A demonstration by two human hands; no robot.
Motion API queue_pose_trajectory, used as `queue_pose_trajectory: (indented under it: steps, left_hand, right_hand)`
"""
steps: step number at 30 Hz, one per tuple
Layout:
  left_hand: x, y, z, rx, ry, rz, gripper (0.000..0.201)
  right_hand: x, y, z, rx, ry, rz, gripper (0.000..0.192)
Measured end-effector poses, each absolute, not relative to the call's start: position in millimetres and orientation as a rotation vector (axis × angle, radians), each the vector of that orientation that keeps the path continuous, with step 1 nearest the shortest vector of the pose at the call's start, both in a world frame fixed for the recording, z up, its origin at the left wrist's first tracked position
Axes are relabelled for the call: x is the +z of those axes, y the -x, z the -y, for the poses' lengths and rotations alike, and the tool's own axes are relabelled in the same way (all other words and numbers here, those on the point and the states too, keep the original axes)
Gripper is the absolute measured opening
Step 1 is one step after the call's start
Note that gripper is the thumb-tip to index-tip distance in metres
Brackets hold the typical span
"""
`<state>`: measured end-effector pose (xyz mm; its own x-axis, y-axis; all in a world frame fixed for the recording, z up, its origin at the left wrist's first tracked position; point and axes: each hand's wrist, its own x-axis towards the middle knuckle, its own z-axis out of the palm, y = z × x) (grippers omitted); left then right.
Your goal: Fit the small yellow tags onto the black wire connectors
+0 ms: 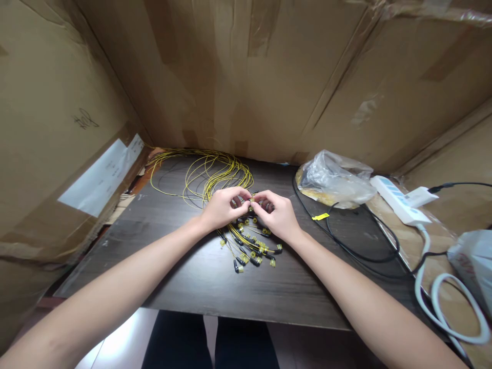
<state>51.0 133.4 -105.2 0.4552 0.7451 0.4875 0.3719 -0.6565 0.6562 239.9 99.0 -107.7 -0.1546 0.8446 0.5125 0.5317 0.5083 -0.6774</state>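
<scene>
My left hand (225, 207) and my right hand (277, 211) meet over the desk, fingertips nearly touching. Thumbs and forefingers are pinched on a small yellow-and-black connector (252, 199), mostly hidden by the fingers. Below and between the hands lies a loose cluster of thin yellow wires ending in black connectors (254, 261) with clear yellowish pieces on them. Some of these pieces (272, 263) lie near the bottom of the cluster. Behind my left hand, the long yellow wires (230, 174) loop in a loose bundle toward the back left.
The dark wooden desk (184, 271) has cardboard walls (230, 77) on its far and left sides. At the back right sit a clear plastic bag (334, 179), a black cable (357, 253) with a yellow tag, and a white power strip (397, 200) with a plugged-in adapter.
</scene>
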Motion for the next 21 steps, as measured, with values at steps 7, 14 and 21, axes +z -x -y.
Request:
queue_pose_trajectory:
  steps: [7,14,21]
  left_hand:
    - [-103.5,-48.2,-133.1,1.113,-2.295,-0.874,0.011]
    - [-103.3,-49.5,-131.0,1.145,-2.281,-0.883,0.011]
    - [-102.7,-49.5,-129.5,1.130,-2.278,-0.860,0.010]
  right_hand:
    - [-108.0,-239.4,-99.4,0.515,1.141,1.810,0.018]
    - [-107.0,-240.0,-98.4,0.518,1.125,1.867,0.024]
    - [-104.9,-241.4,-98.9,0.534,1.089,1.941,0.037]
